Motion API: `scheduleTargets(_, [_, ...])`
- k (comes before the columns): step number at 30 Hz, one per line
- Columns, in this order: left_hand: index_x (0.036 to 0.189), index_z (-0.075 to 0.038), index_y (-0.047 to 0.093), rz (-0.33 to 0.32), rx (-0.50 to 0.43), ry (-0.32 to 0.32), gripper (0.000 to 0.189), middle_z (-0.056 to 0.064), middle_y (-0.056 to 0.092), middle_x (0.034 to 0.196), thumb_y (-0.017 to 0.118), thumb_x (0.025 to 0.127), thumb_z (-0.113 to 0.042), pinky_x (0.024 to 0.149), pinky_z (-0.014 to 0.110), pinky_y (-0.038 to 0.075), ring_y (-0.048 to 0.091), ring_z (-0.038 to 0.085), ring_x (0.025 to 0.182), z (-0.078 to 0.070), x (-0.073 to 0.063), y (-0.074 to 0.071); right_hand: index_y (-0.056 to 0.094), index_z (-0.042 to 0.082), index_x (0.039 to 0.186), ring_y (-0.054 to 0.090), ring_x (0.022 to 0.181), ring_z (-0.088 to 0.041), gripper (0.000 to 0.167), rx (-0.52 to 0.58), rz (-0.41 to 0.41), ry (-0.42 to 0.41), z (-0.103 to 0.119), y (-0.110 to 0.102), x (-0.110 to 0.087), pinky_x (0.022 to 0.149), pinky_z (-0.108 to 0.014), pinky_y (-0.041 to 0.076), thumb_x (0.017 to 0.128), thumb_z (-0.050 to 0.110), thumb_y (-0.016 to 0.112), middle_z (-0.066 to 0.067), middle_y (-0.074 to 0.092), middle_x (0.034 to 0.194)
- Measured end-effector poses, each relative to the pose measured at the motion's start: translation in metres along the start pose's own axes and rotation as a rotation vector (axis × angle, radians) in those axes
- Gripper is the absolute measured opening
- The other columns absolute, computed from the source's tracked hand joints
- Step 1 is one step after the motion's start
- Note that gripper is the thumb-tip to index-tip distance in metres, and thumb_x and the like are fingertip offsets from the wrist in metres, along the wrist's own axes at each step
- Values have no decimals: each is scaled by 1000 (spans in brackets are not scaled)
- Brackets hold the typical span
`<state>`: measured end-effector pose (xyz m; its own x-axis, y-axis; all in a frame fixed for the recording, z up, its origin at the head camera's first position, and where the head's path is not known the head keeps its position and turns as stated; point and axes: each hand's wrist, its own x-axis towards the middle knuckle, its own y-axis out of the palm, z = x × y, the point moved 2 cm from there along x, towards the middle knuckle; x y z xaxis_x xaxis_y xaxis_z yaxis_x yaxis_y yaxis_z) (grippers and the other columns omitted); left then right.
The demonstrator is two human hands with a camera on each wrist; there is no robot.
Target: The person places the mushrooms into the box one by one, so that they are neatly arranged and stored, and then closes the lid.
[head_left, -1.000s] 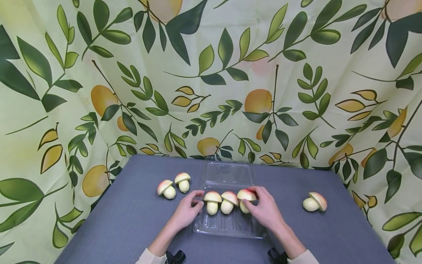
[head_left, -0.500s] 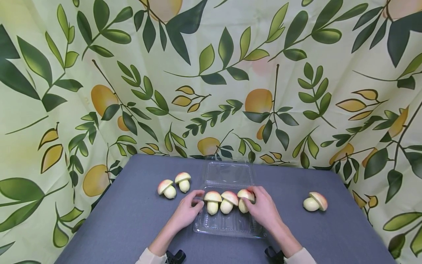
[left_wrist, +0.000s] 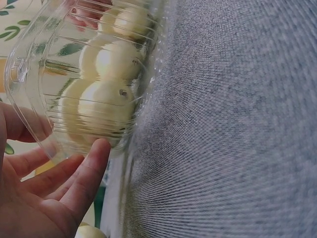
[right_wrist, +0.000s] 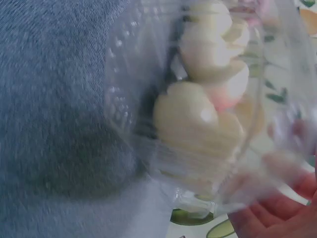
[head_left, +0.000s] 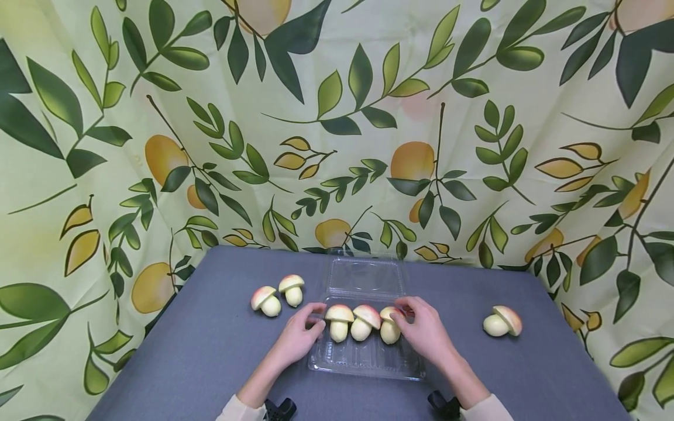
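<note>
A clear hinged plastic container (head_left: 363,367) lies opened on the table, lid folded back. In it stands a row of toy mushrooms: the left mushroom (head_left: 339,321), the middle mushroom (head_left: 364,321) and the right mushroom (head_left: 389,325), caps away from me. My left hand (head_left: 300,333) rests at the container's left side, fairly straight fingers and thumb (left_wrist: 94,168) spread along its wall. Beside the right mushroom my right hand (head_left: 423,327) is parted from it, fingers and thumb apart around the container's right rim. The right wrist view is blurred.
Two more mushrooms, one nearer (head_left: 266,301) and one farther (head_left: 292,290), lie left of the container. Another mushroom (head_left: 502,321) lies on its side at the right. The grey table (head_left: 210,351) ends at a leaf-and-fruit patterned cloth (head_left: 337,175) behind.
My right hand has let go of the right mushroom, which sits slightly nearer me and farther left, and has drawn back to the right. The left hand stays in place.
</note>
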<state>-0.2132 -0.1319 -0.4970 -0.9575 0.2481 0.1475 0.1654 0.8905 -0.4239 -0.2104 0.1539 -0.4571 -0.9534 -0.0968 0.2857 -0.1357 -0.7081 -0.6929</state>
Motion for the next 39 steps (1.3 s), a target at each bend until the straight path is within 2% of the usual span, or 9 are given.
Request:
scheduleTargets(4, [135,2,57,-4,-4,2,36,23,60,132,60,99,-6,68,27,57,70,31,92,1,1,0,73,4,109,67,98,-25,20,38,0,-8,2,-7,-1,87,-44,57,91,11,76,-7,69,104])
scheduleTargets(11, [136,1,57,1,9,0,37,23,60,132,59,100,-8,68,28,57,70,30,91,1,1,-1,74,4,108,67,96,-23,18,39,-16,-59,-2,-21,-5,87,-46,57,93,13,75,-9,71,104])
scheduleTargets(22, [136,-1,57,6,17,-6,37,22,59,133,60,101,-9,68,29,57,69,28,92,0,0,-1,75,7,107,67,94,-20,16,-45,-57,-67,-17,-52,-8,86,-46,57,96,18,72,0,70,101])
scheduleTargets(29, [137,0,57,12,7,-9,37,22,59,133,60,101,-9,69,29,57,69,29,93,-1,-1,0,74,5,107,67,95,-26,17,-122,-83,-69,-28,-71,-12,85,-50,56,96,18,71,-5,71,102])
scheduleTargets(39, [136,0,57,6,4,-2,37,22,59,133,60,100,-8,68,28,57,69,29,94,0,0,1,73,0,112,66,103,-36,24,-211,-62,-19,-49,-97,-19,87,-56,53,98,20,68,-15,70,109])
